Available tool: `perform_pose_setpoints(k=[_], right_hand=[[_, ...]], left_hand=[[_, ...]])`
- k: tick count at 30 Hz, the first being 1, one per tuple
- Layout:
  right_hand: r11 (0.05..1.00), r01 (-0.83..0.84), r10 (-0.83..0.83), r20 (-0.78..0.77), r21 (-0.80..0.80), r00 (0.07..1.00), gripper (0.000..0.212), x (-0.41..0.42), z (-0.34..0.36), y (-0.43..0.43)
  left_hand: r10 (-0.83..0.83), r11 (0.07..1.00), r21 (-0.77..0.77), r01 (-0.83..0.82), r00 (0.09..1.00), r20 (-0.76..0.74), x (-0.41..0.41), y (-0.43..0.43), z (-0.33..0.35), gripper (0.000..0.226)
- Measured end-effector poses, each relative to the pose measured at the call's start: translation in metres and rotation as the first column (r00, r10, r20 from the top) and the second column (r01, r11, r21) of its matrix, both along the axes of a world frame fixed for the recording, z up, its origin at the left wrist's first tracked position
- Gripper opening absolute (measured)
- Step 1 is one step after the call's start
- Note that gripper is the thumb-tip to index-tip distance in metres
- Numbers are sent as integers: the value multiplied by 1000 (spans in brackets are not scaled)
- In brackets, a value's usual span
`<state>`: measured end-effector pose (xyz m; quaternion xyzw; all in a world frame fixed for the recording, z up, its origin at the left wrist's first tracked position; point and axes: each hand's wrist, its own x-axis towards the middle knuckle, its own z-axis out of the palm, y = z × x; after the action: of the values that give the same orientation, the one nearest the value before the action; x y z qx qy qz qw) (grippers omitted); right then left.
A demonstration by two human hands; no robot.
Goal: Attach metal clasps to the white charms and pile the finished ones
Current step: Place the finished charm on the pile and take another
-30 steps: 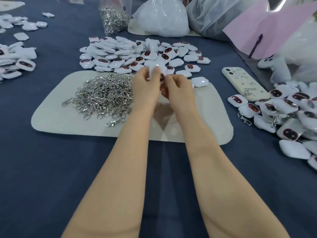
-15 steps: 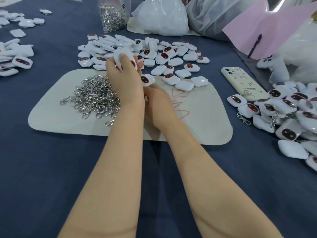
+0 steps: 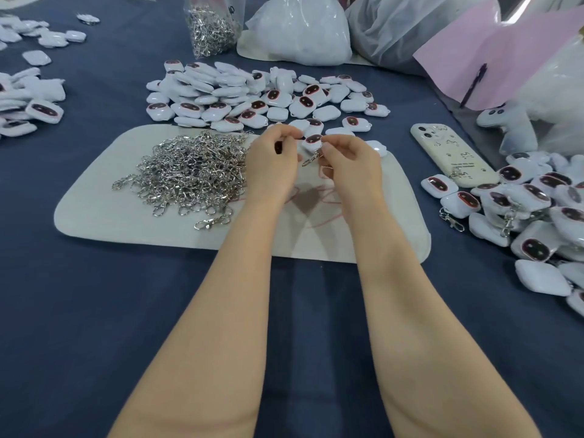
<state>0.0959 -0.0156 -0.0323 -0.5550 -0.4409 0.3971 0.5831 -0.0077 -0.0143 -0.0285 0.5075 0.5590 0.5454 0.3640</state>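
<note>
Step in hand: clasp attachment. Over the mat (image 3: 94, 200), the left hand (image 3: 274, 164) appears to pinch a white charm (image 3: 313, 141); the right hand (image 3: 351, 162) pinches a metal clasp (image 3: 311, 159) hanging just below it. The next move likely calls for closing the clasp on the charm's loop, then transfer to the finished pile (image 3: 534, 197).

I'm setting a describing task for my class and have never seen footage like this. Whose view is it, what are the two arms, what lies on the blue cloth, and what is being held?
No machine here: a person wears one camera on the head, and it looks down at their own bare arms. The left hand pinches a white charm. The right hand pinches a metal clasp that hangs just below the charm. On the blue cloth lies a pale mat with a heap of loose clasps. Behind the mat is a spread of charms. At the right sits a pile of charms with clasps, next to a phone.
</note>
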Motion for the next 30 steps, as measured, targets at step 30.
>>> perform_pose_setpoints(k=[30], right_hand=[[992, 11, -57, 375, 125, 925, 11, -9, -5, 0]], left_hand=[[69, 994, 100, -37, 938, -340, 8, 2, -2, 14]])
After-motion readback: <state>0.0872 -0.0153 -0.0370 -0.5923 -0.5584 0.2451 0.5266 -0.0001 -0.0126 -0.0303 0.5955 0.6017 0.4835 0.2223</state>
